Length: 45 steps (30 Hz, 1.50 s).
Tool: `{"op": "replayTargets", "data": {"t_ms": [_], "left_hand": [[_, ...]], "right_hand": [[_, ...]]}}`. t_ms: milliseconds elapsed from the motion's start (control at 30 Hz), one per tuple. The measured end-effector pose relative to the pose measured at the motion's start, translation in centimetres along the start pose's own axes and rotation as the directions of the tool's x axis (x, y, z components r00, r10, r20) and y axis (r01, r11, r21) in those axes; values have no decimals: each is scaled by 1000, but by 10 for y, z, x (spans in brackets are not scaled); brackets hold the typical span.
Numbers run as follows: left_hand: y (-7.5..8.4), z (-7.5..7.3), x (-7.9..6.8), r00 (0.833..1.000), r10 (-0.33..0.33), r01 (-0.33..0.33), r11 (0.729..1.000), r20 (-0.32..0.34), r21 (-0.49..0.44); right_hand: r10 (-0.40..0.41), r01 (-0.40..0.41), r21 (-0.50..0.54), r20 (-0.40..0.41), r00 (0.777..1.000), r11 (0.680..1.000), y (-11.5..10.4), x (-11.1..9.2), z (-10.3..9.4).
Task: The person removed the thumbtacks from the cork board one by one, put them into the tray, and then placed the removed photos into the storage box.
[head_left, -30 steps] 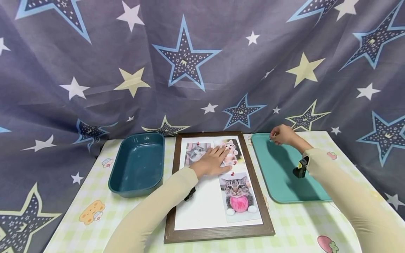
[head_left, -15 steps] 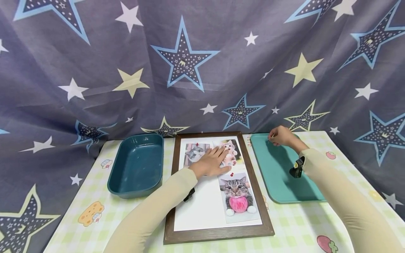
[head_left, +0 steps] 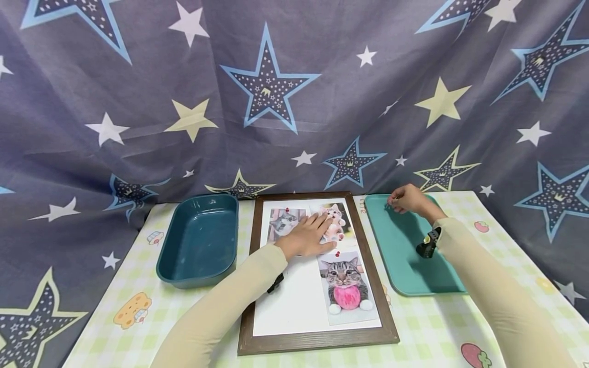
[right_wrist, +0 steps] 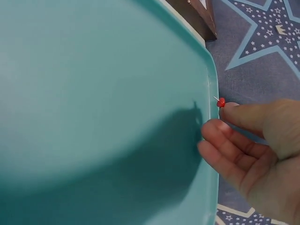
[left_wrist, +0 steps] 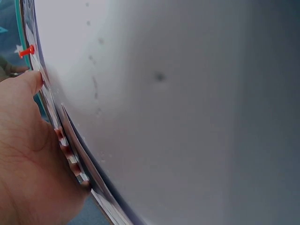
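My left hand (head_left: 309,236) lies with spread fingers on a wood-framed white board (head_left: 280,306), its fingertips on a kitten photo (head_left: 339,220). A grey cat photo (head_left: 279,225) sits left of those fingers, with a red push pin (head_left: 287,209) at its top. Below the hand is a tabby cat photo (head_left: 346,294), also topped by a red push pin (head_left: 338,254). Over the far left corner of the green tray (head_left: 391,245), my right hand (head_left: 409,198) pinches another red push pin (right_wrist: 221,102); its bare point shows in the right wrist view.
A deep dark-teal basin (head_left: 198,240) stands left of the board. The tray lies to the board's right. A checked cloth (head_left: 428,327) covers the table, and a star-patterned curtain (head_left: 322,102) hangs right behind its far edge.
My right hand has shifted slightly left over the tray, toward the board, with the push pin between its fingers. My left hand has stayed in place on the board.
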<state>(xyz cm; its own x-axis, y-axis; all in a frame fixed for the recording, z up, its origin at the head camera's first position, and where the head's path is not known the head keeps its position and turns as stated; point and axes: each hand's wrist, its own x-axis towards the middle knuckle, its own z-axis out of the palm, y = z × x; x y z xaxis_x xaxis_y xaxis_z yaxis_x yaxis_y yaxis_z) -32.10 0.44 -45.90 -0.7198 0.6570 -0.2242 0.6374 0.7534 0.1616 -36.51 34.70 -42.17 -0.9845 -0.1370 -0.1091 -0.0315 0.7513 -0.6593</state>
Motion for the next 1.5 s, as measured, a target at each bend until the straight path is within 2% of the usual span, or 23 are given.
{"op": "replayTargets", "data": {"t_ms": [233,367,633,1000,1267,1500], "left_hand": [[-1,0,0,1000,-4,4,1000,2,-5],[0,0,0,1000,-7,7,1000,5,-7],[-1,0,1,1000,-8,8,1000,2,19],[-1,1,2,1000,-13,13,1000,8,12],[-2,1,2,1000,-9,9,1000,7,15],[-1,1,3,1000,-14,13,1000,5,23]], "right_hand": [[74,-76,132,23,997,988,7,0,3],[122,-126,214,31,992,969,12,2,6],[165,-173,326,52,985,930,22,5,9],[190,-205,361,77,979,910,25,4,10],[226,-230,389,56,973,892,24,7,13],[234,-230,370,33,972,900,22,7,15]]}}
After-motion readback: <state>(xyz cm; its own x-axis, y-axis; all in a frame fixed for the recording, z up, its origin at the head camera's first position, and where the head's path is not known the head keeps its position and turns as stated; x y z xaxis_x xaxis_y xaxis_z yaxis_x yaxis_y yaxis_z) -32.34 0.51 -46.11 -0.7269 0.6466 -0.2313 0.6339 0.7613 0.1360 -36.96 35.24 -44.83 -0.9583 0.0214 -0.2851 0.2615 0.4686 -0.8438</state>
